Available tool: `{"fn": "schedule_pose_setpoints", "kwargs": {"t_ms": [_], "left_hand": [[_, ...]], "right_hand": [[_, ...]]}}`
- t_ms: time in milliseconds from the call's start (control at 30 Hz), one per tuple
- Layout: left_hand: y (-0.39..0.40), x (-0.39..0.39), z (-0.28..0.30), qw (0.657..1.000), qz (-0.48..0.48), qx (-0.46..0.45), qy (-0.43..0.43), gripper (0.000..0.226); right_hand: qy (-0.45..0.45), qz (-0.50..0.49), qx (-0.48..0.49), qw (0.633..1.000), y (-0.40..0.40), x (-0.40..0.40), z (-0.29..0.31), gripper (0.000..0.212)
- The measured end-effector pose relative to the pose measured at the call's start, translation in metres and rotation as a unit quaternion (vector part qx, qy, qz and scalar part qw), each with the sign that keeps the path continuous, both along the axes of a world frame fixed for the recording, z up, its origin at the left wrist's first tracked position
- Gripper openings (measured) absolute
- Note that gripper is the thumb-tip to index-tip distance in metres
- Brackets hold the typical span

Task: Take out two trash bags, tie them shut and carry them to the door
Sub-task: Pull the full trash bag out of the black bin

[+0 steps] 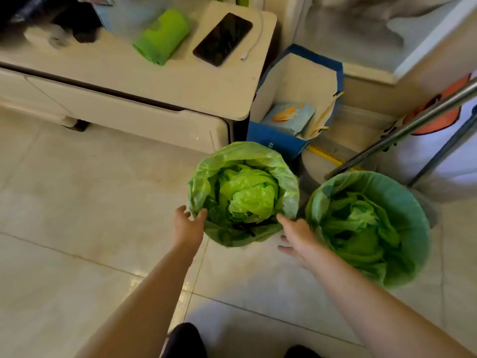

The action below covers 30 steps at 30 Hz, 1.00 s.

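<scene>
Lining two bins, crumpled translucent green trash bags point(281, 174)

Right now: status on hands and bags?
Left hand and right hand open at near bin's bag rim. Second bag untouched. Nothing blocking.

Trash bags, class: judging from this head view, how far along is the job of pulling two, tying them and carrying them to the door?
Done: nothing yet. Both green bags, the left bag and the right bag, sit open in their bins, untied. In hand: the left hand and right hand are open at the left bag's near rim, neither gripping it. Left: lifting both bags out, tying them, carrying them away. No door is in view.
</scene>
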<state>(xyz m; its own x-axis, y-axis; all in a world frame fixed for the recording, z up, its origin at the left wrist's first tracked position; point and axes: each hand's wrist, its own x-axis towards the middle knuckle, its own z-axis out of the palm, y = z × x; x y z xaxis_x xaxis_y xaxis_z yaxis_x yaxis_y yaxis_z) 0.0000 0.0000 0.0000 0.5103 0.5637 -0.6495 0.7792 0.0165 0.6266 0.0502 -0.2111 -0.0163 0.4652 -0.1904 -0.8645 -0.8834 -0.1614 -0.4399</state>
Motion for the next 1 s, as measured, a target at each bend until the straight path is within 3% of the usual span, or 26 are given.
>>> {"fn": "schedule_pose_setpoints", "kwargs": {"t_ms": [100,233,533,800,1000], "left_hand": [[-0.001,0.006,-0.016,0.999,0.004,-0.018,-0.04,0.052],[0.007,0.018,-0.034,0.993,0.049,-0.031,-0.1,0.047],[0.025,0.037,-0.066,0.982,0.004,0.06,-0.182,0.033],[0.03,0.043,-0.083,0.963,0.014,0.055,-0.262,0.047],[0.034,0.043,-0.079,0.953,-0.009,0.098,-0.288,0.026]], "right_hand": [[-0.045,-0.007,0.007,0.999,-0.002,0.005,-0.013,0.035],[-0.098,-0.022,0.027,0.995,-0.003,0.012,-0.03,0.032],[-0.26,0.024,-0.069,0.963,0.002,0.026,-0.057,0.027],[-0.214,-0.044,0.028,0.975,0.002,0.035,-0.063,0.027],[-0.17,-0.04,0.09,0.981,-0.008,0.032,-0.046,0.021]]}}
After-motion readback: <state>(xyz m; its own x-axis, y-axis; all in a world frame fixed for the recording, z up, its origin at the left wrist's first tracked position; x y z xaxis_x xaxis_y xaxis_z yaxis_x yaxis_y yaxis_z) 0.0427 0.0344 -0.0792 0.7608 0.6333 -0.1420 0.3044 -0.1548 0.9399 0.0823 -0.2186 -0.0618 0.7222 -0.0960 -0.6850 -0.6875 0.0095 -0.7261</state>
